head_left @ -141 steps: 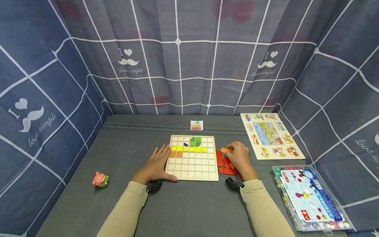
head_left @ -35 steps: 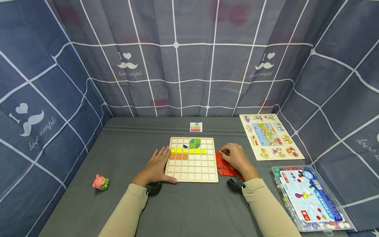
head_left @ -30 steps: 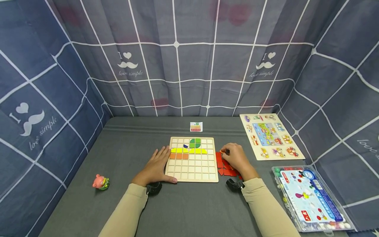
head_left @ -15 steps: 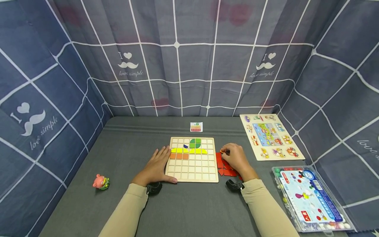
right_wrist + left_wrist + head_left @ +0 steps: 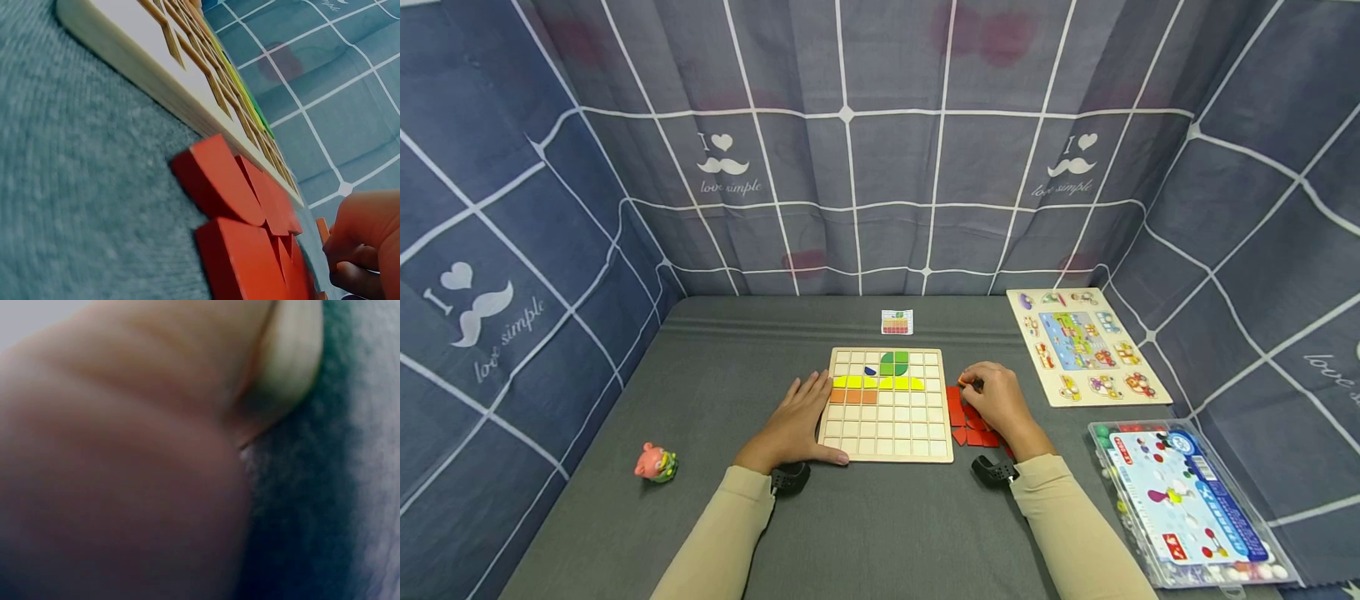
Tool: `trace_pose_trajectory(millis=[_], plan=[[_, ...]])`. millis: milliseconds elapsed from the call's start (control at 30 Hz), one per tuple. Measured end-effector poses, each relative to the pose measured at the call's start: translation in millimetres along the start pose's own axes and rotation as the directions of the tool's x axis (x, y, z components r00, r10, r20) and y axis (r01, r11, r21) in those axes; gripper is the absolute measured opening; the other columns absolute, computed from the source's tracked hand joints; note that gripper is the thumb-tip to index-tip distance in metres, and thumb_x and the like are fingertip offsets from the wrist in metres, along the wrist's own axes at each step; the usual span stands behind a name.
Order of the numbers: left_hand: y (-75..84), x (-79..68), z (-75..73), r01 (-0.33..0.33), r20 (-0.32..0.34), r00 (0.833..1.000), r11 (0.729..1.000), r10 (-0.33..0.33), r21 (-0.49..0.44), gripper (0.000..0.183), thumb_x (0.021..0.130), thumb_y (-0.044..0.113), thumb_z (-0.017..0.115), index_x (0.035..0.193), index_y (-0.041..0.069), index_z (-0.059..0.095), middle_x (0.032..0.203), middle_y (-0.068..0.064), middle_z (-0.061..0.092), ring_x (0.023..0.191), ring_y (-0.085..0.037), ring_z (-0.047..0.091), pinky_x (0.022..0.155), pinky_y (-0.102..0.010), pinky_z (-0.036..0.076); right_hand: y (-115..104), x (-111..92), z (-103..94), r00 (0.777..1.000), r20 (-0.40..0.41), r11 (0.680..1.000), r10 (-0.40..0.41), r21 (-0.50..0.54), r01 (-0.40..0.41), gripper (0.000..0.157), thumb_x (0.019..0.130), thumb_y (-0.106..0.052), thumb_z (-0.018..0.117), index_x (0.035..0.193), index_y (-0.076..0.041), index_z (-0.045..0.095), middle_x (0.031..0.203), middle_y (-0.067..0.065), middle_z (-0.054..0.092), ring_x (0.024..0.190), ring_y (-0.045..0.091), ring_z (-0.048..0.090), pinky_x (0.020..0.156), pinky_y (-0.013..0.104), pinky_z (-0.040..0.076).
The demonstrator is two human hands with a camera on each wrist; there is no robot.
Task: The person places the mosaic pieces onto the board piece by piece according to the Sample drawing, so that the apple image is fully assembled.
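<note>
An orange piece (image 5: 322, 230) is pinched by the right hand (image 5: 997, 398) in a narrow grip, beside the grid board (image 5: 913, 425), touched by the outstretched left hand (image 5: 793, 421). If the pinch is loosened, it could be dropped among red pieces (image 5: 955, 408).

From the head view's centre, a pig toy (image 5: 656, 462) sits at 8 o'clock, a puzzle (image 5: 1088, 377) at 3, a box (image 5: 1187, 493) at 4; a curtain (image 5: 895, 158) hangs at 9, 12 and 3.

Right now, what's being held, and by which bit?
The right hand pinches an orange piece, one end showing; the exact spot is hidden. The left hand touches the board.
</note>
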State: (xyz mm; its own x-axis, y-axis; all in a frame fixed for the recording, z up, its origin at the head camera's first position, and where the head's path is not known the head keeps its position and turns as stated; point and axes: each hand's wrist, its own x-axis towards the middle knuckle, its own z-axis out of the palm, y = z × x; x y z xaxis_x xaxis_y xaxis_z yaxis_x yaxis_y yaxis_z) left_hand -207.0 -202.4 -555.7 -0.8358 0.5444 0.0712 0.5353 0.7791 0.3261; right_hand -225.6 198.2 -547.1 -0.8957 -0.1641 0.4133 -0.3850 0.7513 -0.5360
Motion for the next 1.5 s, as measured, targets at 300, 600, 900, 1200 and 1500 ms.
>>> trace_pose_trajectory(millis=[300, 600, 900, 1200, 1500], plan=[[-2.0, 0.1, 0.7, 0.002, -0.002, 1.0, 1.0, -0.002, -0.013, 0.152, 0.063, 0.093, 0.074, 0.166, -0.004, 0.016, 0.173, -0.021, 0.012, 0.159, -0.035, 0.008, 0.125, -0.054, 0.003, -11, 3, 2.6, 0.999, -0.031, 0.997, -0.043, 0.06, 0.045, 0.013, 0.087, 0.003, 0.079, 0.098, -0.004, 0.082, 0.112, 0.01, 0.075, 0.109, 0.035, 0.068, 0.097, 0.053, 0.053], [-0.7, 0.0, -0.2, 0.002, -0.004, 1.0, 1.0, -0.002, -0.008, 0.152, 0.063, 0.092, 0.074, 0.166, -0.005, 0.017, 0.173, -0.021, 0.012, 0.159, -0.036, 0.008, 0.125, -0.054, 0.003, -37, 13, 15.5, 0.994, 0.012, 0.989, -0.11, 0.097, 0.108, 0.009, 0.091, 0.0, 0.078, 0.098, -0.005, 0.082, 0.116, 0.009, 0.074, 0.11, 0.032, 0.067, 0.092, 0.048, 0.056], [0.5, 0.2, -1.3, 0.005, 0.005, 1.0, 1.0, -0.005, -0.006, 0.152, 0.064, 0.092, 0.074, 0.166, -0.004, 0.016, 0.172, -0.021, 0.012, 0.159, -0.036, 0.008, 0.125, -0.054, 0.002, -67, 18, 36.1, 0.979, 0.075, 0.974, -0.188, 0.138, 0.177, 0.011, 0.09, 0.002, 0.076, 0.097, -0.005, 0.082, 0.112, 0.004, 0.074, 0.108, 0.026, 0.067, 0.092, 0.04, 0.058], [0.6, 1.0, -0.7, 0.011, 0.016, 1.0, 1.0, -0.011, -0.015, 0.152, 0.063, 0.093, 0.073, 0.166, -0.004, 0.016, 0.173, -0.021, 0.011, 0.159, -0.036, 0.008, 0.125, -0.054, 0.002, -85, 21, 60.7, 0.933, 0.186, 0.949, -0.309, 0.129, 0.288, 0.015, 0.087, 0.005, 0.073, 0.096, -0.005, 0.081, 0.106, 0.004, 0.074, 0.104, 0.024, 0.068, 0.098, 0.042, 0.053], [-1.5, 1.1, 0.2, 0.006, 0.014, 1.0, 1.0, -0.006, -0.002, 0.152, 0.064, 0.094, 0.072, 0.166, -0.004, 0.016, 0.173, -0.02, 0.011, 0.159, -0.036, 0.008, 0.125, -0.053, 0.002, -88, 23, 72.5, 0.916, 0.211, 0.94, -0.342, 0.078, 0.333, 0.016, 0.088, 0.006, 0.074, 0.096, -0.005, 0.082, 0.109, 0.005, 0.075, 0.107, 0.025, 0.067, 0.102, 0.04, 0.051]])
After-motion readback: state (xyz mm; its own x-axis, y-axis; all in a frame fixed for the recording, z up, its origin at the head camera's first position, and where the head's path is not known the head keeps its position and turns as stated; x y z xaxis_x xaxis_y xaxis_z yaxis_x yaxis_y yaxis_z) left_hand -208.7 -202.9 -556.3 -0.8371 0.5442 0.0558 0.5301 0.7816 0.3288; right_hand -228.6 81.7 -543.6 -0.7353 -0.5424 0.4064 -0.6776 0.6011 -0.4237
